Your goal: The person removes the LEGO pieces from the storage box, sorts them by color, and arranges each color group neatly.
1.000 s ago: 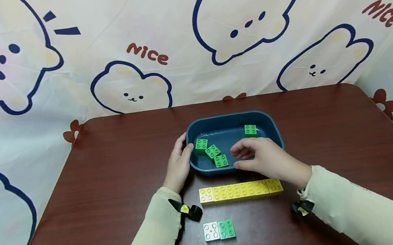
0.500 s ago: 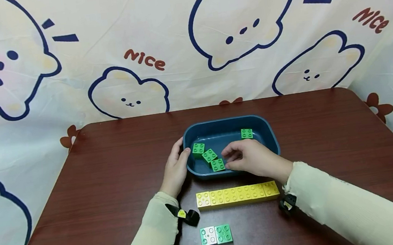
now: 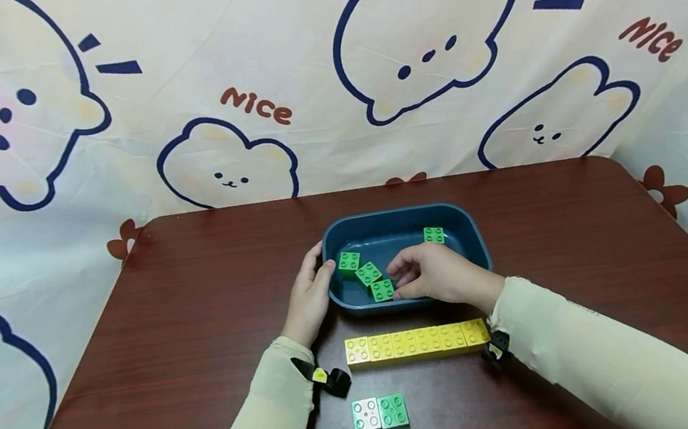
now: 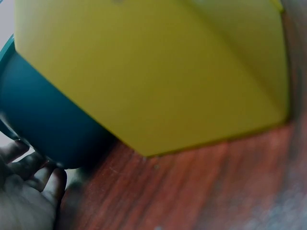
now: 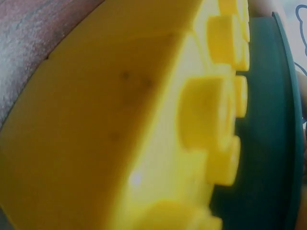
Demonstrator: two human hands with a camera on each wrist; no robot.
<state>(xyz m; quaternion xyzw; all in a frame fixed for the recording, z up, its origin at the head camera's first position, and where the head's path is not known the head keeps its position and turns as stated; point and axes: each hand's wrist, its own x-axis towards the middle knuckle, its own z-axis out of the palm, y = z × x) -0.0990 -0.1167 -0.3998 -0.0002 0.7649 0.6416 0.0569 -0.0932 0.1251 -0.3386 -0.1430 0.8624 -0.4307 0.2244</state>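
Note:
In the head view, a dark blue tray holds several green toy building blocks. My left hand holds the tray's left end, thumb at the rim and fingers along the outside; the left wrist view shows those fingers against the tray wall. Inside the tray, my right hand has its thumb and bent fingers at the right side of the front green block. Whether they grip it I cannot tell. Two more green blocks lie left of it, and another green block sits at the back right.
A row of yellow blocks lies in front of the tray, close under my right wrist. Nearer me, a white block and a green block stand side by side on the brown table. A printed cloth hangs behind.
My right hand has moved left and slightly lower in the tray, up to the front green block. My left hand stays at the tray's left end. The head view has shifted slightly.

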